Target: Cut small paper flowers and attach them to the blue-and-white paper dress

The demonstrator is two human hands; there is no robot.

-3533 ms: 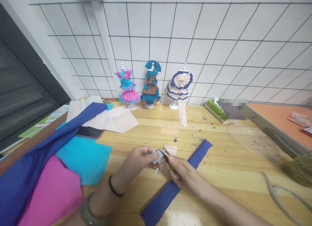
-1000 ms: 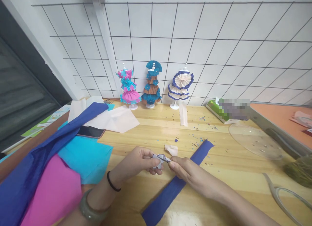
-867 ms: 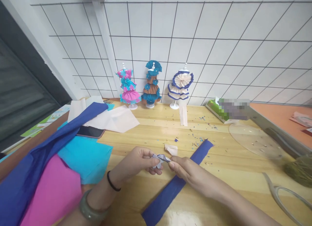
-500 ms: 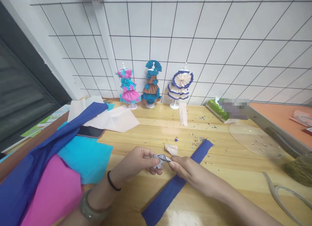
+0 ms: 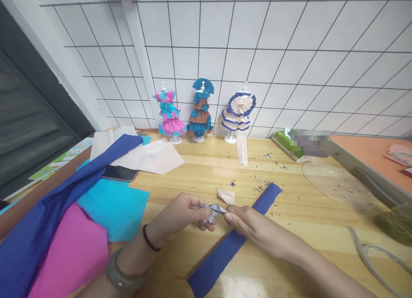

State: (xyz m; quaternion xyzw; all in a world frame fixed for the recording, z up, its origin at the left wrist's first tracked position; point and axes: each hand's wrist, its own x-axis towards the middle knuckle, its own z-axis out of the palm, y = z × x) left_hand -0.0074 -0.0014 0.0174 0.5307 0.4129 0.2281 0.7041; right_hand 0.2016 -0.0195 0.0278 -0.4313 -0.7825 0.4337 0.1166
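Observation:
Between thumb and fingers, my left hand (image 5: 196, 212) pinches a small ruffled strip of pale paper with a dark blue edge (image 5: 211, 213). My right hand (image 5: 243, 221) is closed on the strip's other end, close to the left fingertips. Both hands are just above the wooden table (image 5: 273, 259). Under my right hand a blue crepe paper strip (image 5: 222, 257) lies slantwise. A small cream paper scrap (image 5: 226, 197) sits right behind the hands.
Three small dress forms in paper dresses stand at the wall: pink (image 5: 173, 126), teal and brown (image 5: 199, 117), cream and blue (image 5: 242, 105). Coloured paper sheets (image 5: 116, 210) and a phone (image 5: 120, 173) lie left. Scissors (image 5: 363, 251), a clear disc (image 5: 334, 184) and a tissue pack (image 5: 283, 143) are right.
Almost nothing differs. Both hands keep their hold on the ruffled strip, with only a very slight shift of the fingers and the view.

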